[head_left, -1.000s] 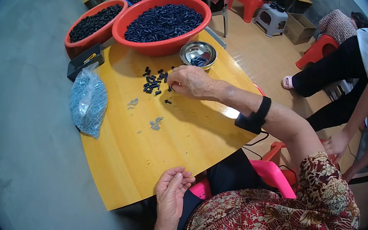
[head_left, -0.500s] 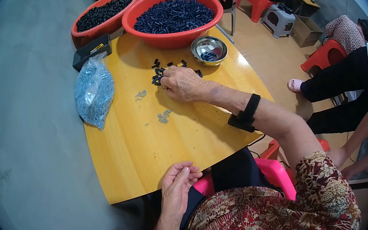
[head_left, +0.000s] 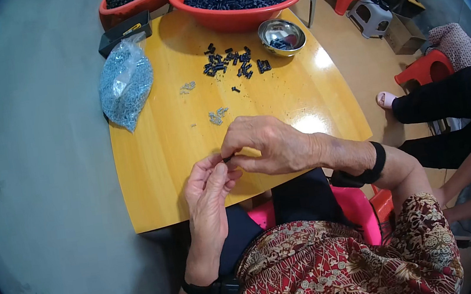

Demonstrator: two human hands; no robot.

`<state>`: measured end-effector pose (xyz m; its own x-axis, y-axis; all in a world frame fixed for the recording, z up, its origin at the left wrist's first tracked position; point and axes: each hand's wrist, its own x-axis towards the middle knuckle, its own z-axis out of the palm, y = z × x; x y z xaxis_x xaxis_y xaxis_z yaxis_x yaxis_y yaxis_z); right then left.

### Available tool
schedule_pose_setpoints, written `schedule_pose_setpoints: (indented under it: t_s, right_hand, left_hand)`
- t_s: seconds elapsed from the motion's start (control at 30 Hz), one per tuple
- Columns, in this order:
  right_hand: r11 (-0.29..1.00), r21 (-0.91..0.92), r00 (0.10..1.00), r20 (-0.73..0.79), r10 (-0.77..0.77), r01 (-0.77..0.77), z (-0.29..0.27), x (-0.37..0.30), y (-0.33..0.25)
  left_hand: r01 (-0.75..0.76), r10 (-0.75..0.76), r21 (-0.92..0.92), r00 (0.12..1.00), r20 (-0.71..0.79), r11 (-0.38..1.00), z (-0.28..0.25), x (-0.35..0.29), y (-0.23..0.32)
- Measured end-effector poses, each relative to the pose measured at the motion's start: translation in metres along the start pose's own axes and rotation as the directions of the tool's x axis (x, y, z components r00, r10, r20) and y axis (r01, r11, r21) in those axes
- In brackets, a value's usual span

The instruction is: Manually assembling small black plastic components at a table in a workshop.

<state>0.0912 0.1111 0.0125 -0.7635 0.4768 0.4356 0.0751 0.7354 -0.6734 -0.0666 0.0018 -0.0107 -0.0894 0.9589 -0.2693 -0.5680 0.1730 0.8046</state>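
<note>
Near the table's front edge my two hands meet, fingertips together. A small black plastic piece (head_left: 227, 159) shows between them, mostly hidden by the fingers. My right hand (head_left: 280, 144) pinches it from above with thumb and forefinger. Closed in a pinch, my left hand (head_left: 207, 191) holds it from the other side. Farther off lies a loose group of small black tube-like pieces (head_left: 230, 59), with a single one (head_left: 235, 89) apart from them. Two little heaps of silvery screws, the nearer heap (head_left: 218, 116) and the farther heap (head_left: 187, 87), rest on the yellow table (head_left: 162, 180).
A red basin (head_left: 183, 17) full of dark pieces stands at the back, beside a metal bowl (head_left: 282, 38) with a few. At left are a clear bag of screws (head_left: 127, 84) and a dark tray (head_left: 124, 33). Other people sit or stand to the right.
My right hand has come back from the black pieces to my left hand, bringing a small black piece. My left hand has risen over the table edge. The whole view has shifted somewhat.
</note>
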Motion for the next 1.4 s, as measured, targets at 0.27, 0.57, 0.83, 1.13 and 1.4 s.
schedule_pose_setpoints:
  t_s: [0.27, 0.57, 0.83, 1.13, 1.4]
  right_hand:
    - [0.995, 0.069, 0.997, -0.022, 0.075, -0.073, 0.01, -0.015, -0.011]
    - [0.747, 0.524, 0.885, 0.027, 0.466, -0.409, 0.02, -0.028, -0.019]
    - [0.651, 0.634, 0.87, 0.072, 0.487, -0.417, 0.023, -0.033, -0.02]
    - [0.656, 0.578, 0.826, 0.058, 0.561, -0.486, 0.028, -0.03, -0.024]
    - [0.917, 0.083, 0.909, -0.125, 0.398, -0.39, -0.012, 0.0, 0.024]
  left_hand:
    - [-0.003, 0.003, -0.081, 1.0, -0.008, 0.997, -0.011, -0.005, -0.009]
    - [-0.047, 0.045, -0.081, 0.999, -0.016, 0.996, 0.0, -0.013, -0.007]
    - [-0.112, 0.11, -0.053, 0.993, -0.031, 0.992, 0.002, -0.015, -0.014]
    - [-0.07, 0.064, -0.077, 0.995, -0.079, 0.995, 0.003, -0.014, -0.021]
    - [0.062, -0.078, -0.152, 0.992, -0.102, 0.986, -0.007, -0.011, -0.018]
